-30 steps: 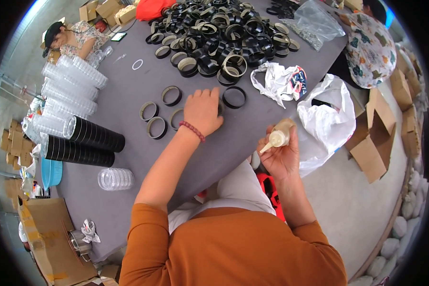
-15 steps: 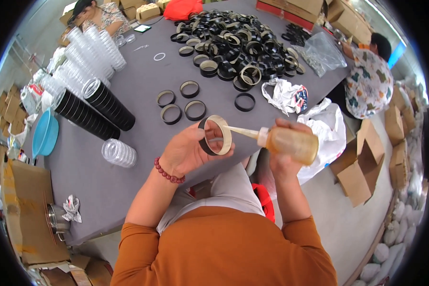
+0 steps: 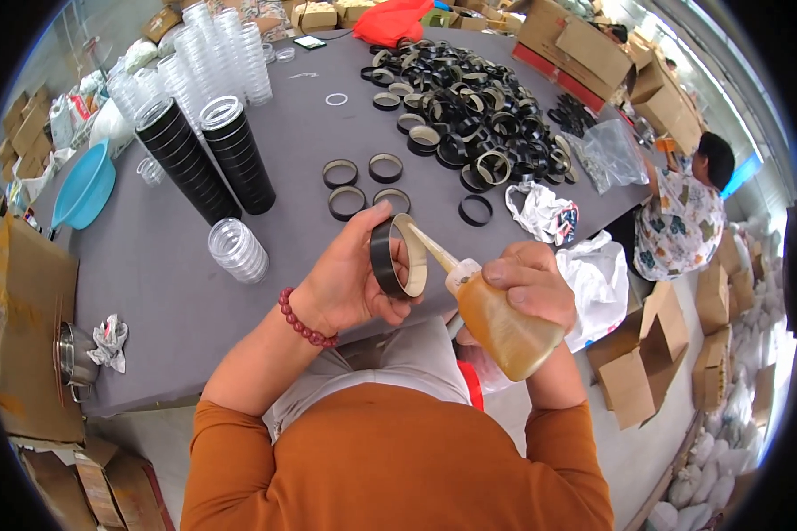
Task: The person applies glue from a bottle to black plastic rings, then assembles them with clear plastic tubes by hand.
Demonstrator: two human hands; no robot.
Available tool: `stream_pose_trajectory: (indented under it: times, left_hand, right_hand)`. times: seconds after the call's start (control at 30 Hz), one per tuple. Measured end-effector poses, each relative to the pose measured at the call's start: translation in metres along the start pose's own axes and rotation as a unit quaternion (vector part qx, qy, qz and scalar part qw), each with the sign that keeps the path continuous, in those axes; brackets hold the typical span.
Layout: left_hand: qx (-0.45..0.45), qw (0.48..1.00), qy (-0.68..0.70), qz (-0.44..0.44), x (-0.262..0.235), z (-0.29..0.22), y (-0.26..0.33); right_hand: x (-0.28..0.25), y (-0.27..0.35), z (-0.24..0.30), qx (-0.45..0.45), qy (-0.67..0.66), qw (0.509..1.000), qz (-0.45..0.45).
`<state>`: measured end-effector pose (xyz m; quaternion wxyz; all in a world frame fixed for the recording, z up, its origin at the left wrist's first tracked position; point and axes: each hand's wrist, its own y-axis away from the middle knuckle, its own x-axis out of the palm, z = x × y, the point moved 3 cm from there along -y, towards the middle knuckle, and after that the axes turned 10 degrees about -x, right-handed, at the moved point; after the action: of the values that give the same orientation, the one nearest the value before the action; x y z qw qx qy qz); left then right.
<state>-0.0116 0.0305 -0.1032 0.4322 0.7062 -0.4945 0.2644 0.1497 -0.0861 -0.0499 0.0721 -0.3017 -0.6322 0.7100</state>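
Between the fingers and thumb of my left hand [image 3: 345, 274] a black ring with a pale inner face [image 3: 384, 257] stands on edge, its opening turned to the right. My right hand [image 3: 535, 288] grips a squeeze bottle [image 3: 506, 326] of amber liquid, tilted with its base low. The bottle's long tapered nozzle [image 3: 431, 244] points up and left, its tip at the ring's inner upper rim. Whether any liquid is coming out is too small to tell. Just beyond my left hand, several similar rings [image 3: 347, 203] lie flat on the grey table [image 3: 283, 332].
A big heap of black rings [image 3: 469, 106] covers the far table. Two black stacked columns [image 3: 239, 155] and clear plastic stacks [image 3: 226, 53] stand left, near a blue basin [image 3: 86, 188]. Crumpled paper [image 3: 540, 212] lies right. Another person [image 3: 681, 212] sits beyond the right edge.
The bottle has swung from nearly level to a steep tilt, its nozzle now up at the ring's top. The ring has turned slightly in my left hand. The whole view has shifted.
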Motion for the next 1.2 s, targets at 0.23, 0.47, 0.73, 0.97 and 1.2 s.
stream_pose_trajectory:
  times: [0.23, 0.47, 0.73, 0.97, 1.2]
  left_hand:
    - [-0.003, 1.0, 0.005, 0.004, -0.001, -0.001, 0.005]
    - [0.052, 0.995, -0.067, -0.044, -0.006, -0.004, 0.009]
    - [0.137, 0.975, -0.153, -0.08, -0.001, -0.008, 0.019]
    - [0.211, 0.944, -0.242, -0.073, -0.007, -0.012, 0.02]
    - [0.251, 0.917, -0.298, -0.081, -0.012, -0.012, 0.02]
  right_hand:
    - [0.005, -0.006, 0.001, -0.007, 0.014, 1.0, 0.023]
    - [0.005, -0.003, 0.002, 0.002, 0.011, 0.999, 0.033]
    - [0.007, -0.004, 0.006, 0.026, -0.001, 0.999, 0.034]
    - [0.006, 0.001, 0.004, 0.056, -0.036, 0.997, 0.029]
    - [0.005, 0.0, 0.007, 0.097, -0.052, 0.994, 0.009]
